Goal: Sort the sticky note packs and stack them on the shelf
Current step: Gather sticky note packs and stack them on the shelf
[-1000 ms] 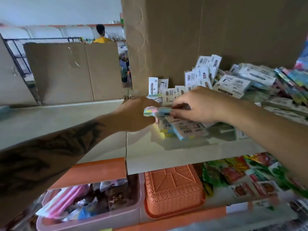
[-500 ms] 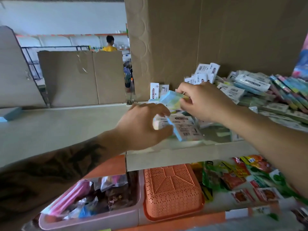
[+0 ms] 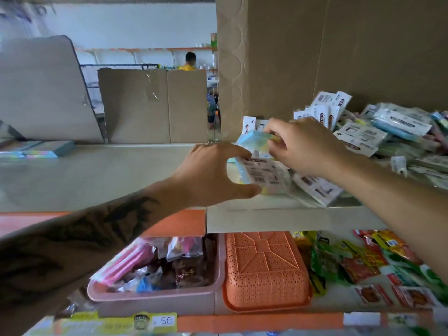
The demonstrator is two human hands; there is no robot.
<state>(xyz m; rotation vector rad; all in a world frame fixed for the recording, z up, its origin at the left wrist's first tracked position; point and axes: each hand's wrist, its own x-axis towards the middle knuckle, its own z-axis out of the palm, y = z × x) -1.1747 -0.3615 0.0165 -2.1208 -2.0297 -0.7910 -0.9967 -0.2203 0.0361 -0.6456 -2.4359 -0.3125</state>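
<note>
Head view: right hand (image 3: 304, 147) pinching a pastel pack (image 3: 254, 139) above the shelf (image 3: 278, 218); left hand (image 3: 213, 175) cupped around a labelled pack (image 3: 265, 177) below it. Probably light, stiff, slick in wrap; best taken by the edges. Loose pile (image 3: 378, 141) crowding the right. Cardboard (image 3: 315, 57) behind. Orange basket (image 3: 265, 270) below.

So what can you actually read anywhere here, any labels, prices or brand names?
"50": on the white price tag on the front edge of the lower shelf.
Red upright logos on the white sticky note packs: too blurred to read.
Printed back label of the pack between the two hands: too small to read.
Snack packets on the lower shelf: blurred, unreadable.
</note>
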